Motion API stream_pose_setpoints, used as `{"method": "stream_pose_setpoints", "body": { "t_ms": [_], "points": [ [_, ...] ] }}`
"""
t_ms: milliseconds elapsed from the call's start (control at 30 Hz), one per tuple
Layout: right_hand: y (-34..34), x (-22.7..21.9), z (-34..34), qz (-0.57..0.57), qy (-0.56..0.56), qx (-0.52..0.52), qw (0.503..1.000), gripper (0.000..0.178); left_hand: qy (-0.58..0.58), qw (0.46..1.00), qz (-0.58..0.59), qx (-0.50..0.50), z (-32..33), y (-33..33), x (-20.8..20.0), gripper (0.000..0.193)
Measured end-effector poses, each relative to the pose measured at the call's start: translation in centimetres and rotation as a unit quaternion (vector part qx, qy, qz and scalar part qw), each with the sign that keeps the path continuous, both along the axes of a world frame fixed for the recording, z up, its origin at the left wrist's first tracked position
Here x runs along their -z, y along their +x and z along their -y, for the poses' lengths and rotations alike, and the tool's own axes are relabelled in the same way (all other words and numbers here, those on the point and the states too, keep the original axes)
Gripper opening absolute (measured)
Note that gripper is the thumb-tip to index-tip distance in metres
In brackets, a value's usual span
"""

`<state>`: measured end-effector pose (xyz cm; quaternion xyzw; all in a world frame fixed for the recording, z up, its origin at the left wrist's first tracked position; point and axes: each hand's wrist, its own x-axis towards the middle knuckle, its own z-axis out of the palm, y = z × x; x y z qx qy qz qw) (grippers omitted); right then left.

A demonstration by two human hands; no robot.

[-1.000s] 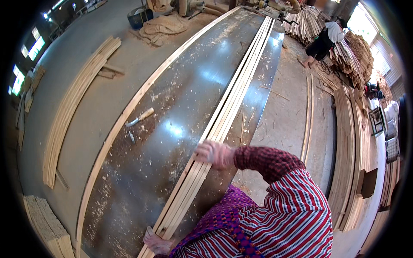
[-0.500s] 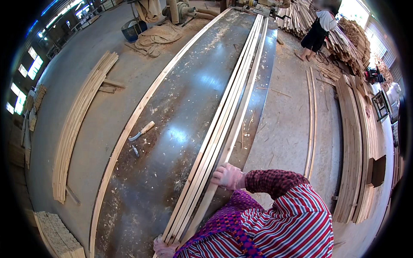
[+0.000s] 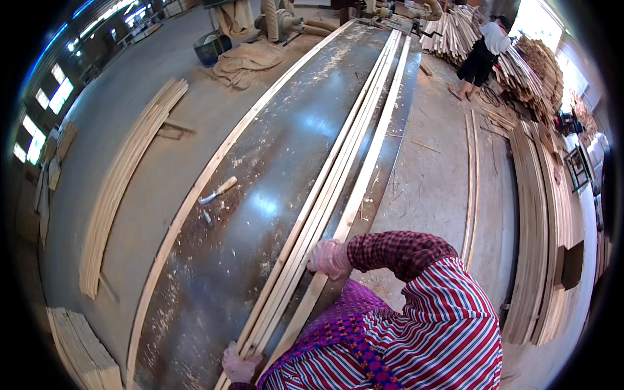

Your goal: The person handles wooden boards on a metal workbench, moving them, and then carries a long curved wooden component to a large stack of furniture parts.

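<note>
Both my hands wear pale pink gloves. My left hand (image 3: 240, 363) is closed around the near ends of a bundle of long, thin wooden strips (image 3: 333, 182) at the bottom of the view. Farther up, my right hand (image 3: 329, 259) has its fingers curled over a separate wooden strip (image 3: 357, 198), their tips reaching the bundle's right side. This strip runs beside the bundle, with a narrow gap between them. All lie lengthwise on a dark, shiny metal table (image 3: 266, 175) scattered with shavings. A hooked knife with a wooden handle (image 3: 224, 186) rests left of the bundle.
A pale wooden edge (image 3: 214, 162) borders the table's left side. Stacked boards lie at left (image 3: 130, 182) and right (image 3: 526, 240). Machinery (image 3: 396, 13) stands at the far end. A person (image 3: 484, 55) stands near the timber piles at far right.
My right hand has shifted left toward the bundle, and the gap between the single strip and the bundle has widened. My left hand has moved slightly up and left.
</note>
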<state>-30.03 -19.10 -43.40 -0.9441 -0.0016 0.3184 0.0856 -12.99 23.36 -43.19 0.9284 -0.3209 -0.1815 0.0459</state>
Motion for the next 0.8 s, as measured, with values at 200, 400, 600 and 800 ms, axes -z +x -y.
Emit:
{"method": "stream_pose_setpoints", "body": {
  "t_ms": [200, 400, 600, 800],
  "points": [
    [2.8, -1.0, -4.7, 0.106, 0.149, -0.165, 0.969, 0.038, -0.146, 0.963, 0.098, -0.206, -8.1, -3.1, -2.5, 0.073],
    [-2.1, -1.8, -7.0, 0.259, -0.039, -0.198, 0.945, 0.007, -0.194, 0.668, 0.253, -0.673, -13.5, -7.0, -2.9, 0.078],
    [-0.7, -4.4, -5.8, 0.440, -0.046, -0.263, 0.857, 0.021, -0.793, 0.184, -0.150, -0.561, -13.6, -8.9, 1.6, 0.039],
    [0.9, -5.6, -2.3, 0.416, -0.065, -0.192, 0.887, 0.037, -0.842, 0.083, -0.159, -0.508, -9.8, -7.3, -0.1, 0.023]
  ]
}}
